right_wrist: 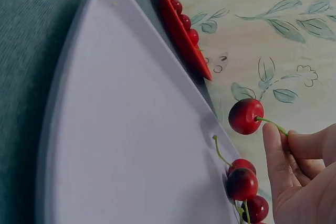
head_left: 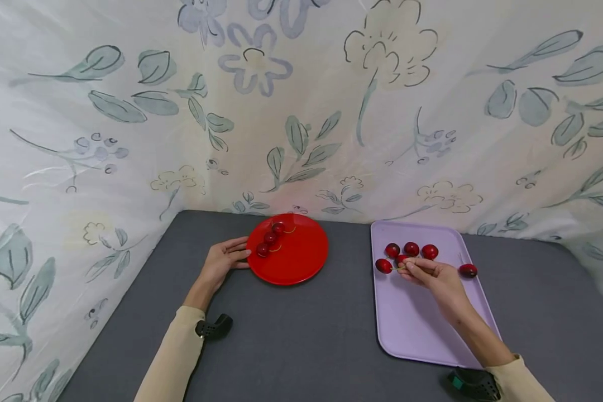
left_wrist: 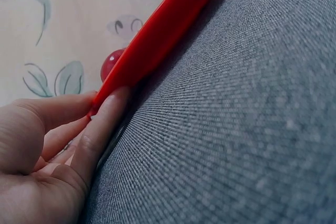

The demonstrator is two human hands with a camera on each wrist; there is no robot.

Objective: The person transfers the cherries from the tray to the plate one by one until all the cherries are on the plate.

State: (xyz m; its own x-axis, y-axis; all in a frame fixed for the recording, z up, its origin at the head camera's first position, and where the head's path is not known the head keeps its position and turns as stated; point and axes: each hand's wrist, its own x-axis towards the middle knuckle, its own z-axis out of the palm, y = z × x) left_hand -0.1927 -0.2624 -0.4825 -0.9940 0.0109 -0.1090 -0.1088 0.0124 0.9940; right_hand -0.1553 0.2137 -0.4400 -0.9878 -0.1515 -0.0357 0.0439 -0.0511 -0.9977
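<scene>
On the left, my left hand (head_left: 225,258) pinches the rim of a round red plate (head_left: 301,251); in the left wrist view its fingers (left_wrist: 102,116) lie on both sides of the edge. Three dark red cherries (head_left: 270,238) with stems lie in a row on that plate. Over a lilac tray (head_left: 422,329), my right hand (head_left: 439,279) pinches the green stem of a cherry (right_wrist: 245,116) between thumb and fingertips. The cherry hangs out to the left of the fingers, raised above the tray in the right wrist view. Several other cherries (head_left: 411,249) lie near the tray's far end.
A lone cherry (head_left: 468,271) sits by the tray's right rim. The dark grey tabletop (head_left: 326,335) stretches between plate and tray. Behind and to the left stands a white cloth (head_left: 301,95) printed with flowers and leaves.
</scene>
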